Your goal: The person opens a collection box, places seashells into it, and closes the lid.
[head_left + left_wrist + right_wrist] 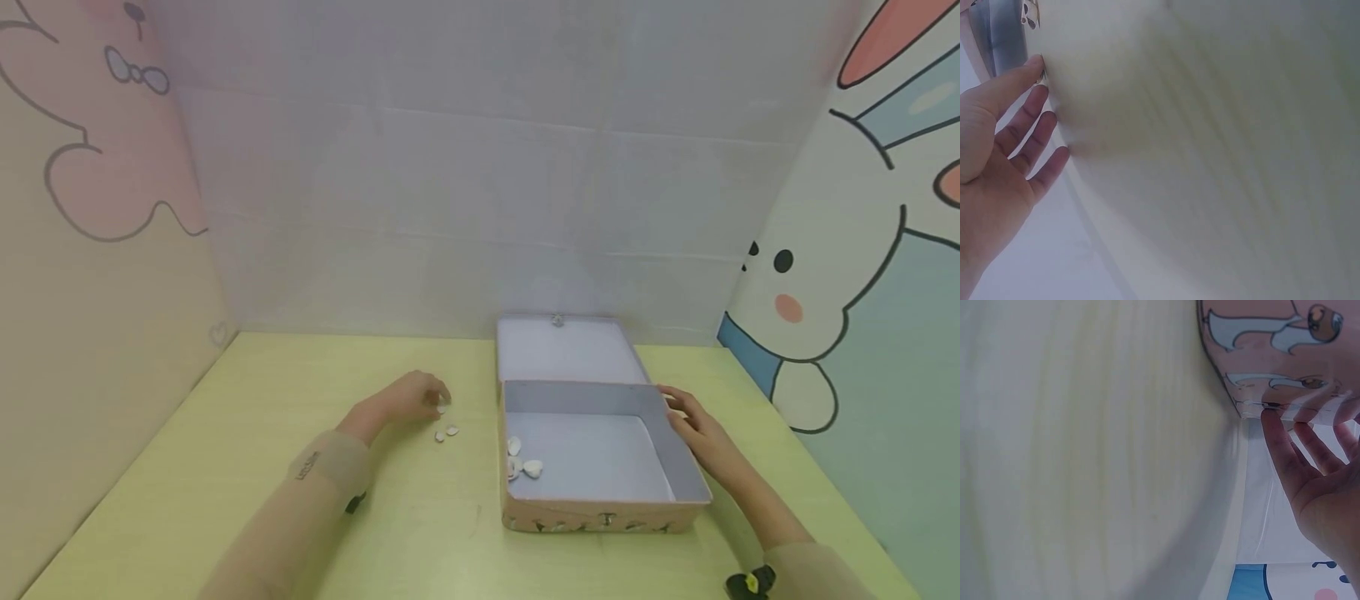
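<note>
Over the table left of the box, my left hand (408,397) reaches down with thumb and fingertips closed in on a small white shell-like piece (441,409). In the left wrist view the thumb and index finger of this hand (1004,134) meet near the tabletop, largely hiding the piece. Two similar pieces (452,431) lie just nearer. My right hand (701,433) rests with extended fingers against the right outer wall of an open pink box (600,515). Several white pieces (532,468) lie inside its left edge. In the right wrist view, fingertips touch the printed box side (1272,356).
The box lid (562,350) is tipped back behind the box, with a metal clasp (557,320) at its top edge. A pale yellow table (300,367) carries everything. A white sheet (450,208) closes off the back, and cartoon-printed panels (900,350) flank both sides.
</note>
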A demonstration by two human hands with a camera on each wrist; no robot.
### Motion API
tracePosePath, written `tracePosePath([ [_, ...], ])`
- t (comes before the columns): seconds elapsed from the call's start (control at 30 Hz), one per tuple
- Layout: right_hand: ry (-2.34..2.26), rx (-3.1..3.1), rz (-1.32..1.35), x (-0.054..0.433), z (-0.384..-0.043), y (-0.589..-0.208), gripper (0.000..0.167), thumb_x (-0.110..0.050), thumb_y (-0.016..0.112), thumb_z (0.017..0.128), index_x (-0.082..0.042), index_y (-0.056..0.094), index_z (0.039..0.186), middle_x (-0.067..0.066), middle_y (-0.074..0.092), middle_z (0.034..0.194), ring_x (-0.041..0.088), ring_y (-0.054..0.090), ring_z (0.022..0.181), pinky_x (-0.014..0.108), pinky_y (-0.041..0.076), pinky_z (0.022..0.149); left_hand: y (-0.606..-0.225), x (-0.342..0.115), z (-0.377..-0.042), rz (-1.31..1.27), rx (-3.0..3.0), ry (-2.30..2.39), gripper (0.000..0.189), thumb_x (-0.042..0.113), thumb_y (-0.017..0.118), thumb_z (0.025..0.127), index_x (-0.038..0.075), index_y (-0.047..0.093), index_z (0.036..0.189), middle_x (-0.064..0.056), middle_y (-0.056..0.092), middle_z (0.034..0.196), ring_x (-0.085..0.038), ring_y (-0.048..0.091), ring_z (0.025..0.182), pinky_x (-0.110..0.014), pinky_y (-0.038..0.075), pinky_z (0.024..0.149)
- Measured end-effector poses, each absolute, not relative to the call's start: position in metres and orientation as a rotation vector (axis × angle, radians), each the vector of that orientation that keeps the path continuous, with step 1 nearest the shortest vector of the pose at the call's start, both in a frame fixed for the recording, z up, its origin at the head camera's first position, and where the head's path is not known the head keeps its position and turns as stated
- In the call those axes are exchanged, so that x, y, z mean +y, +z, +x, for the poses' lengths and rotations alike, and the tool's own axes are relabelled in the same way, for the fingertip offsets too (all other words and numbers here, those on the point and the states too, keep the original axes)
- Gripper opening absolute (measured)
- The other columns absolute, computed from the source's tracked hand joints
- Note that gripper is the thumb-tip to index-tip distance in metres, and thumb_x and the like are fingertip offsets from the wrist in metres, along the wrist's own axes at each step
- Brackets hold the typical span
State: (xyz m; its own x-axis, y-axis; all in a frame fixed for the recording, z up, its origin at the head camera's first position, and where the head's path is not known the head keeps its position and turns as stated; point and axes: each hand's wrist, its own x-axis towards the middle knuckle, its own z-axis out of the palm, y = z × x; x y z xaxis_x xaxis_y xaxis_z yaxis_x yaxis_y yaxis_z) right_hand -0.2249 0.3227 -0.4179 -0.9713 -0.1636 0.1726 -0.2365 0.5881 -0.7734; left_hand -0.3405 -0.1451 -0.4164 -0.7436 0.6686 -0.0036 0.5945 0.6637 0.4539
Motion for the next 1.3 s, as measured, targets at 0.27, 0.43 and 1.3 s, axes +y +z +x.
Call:
tracePosePath([
  [0.27, 1.331, -2.721, 0.353, 0.323, -0.225, -0.419, 0.044, -0.019, 0.039, 0.102, -0.005, 0.030, 0.143, 0.030, 0.044, 0.132, 0.041, 0.054, 0.109, 0.020, 0.048, 0.076, -0.416, -0.143, -0.341, 1.094, 2.701, 0.595, 0.015, 0.006, 0.070, 0.082, 0.008, 0.070, 0.096, -0.004, 0.069, 0.095, -0.019, 0.062, 0.089, -0.031, 0.051, 0.083],
  [0.43, 1.301, -2.731, 0.338, 0.323, -0.226, -0.420, 0.044, -0.020, 0.039, 0.102, -0.004, 0.032, 0.142, 0.030, 0.045, 0.132, 0.036, 0.055, 0.108, 0.020, 0.048, 0.076, -0.419, -0.143, -0.340, 1.081, 2.710, 0.602, 0.013, 0.006, 0.070, 0.082, 0.008, 0.070, 0.095, -0.003, 0.069, 0.095, -0.018, 0.062, 0.089, -0.030, 0.051, 0.083],
  [1.3, 1.333, -2.707, 0.380, 0.323, -0.226, -0.415, 0.044, -0.015, 0.039, 0.101, -0.002, 0.030, 0.142, 0.033, 0.044, 0.131, 0.044, 0.054, 0.108, 0.019, 0.048, 0.075, -0.392, -0.124, -0.314, 0.933, 2.924, 0.496, 0.015, 0.007, 0.069, 0.083, 0.006, 0.070, 0.099, -0.007, 0.067, 0.093, -0.025, 0.058, 0.092, -0.040, 0.049, 0.085],
])
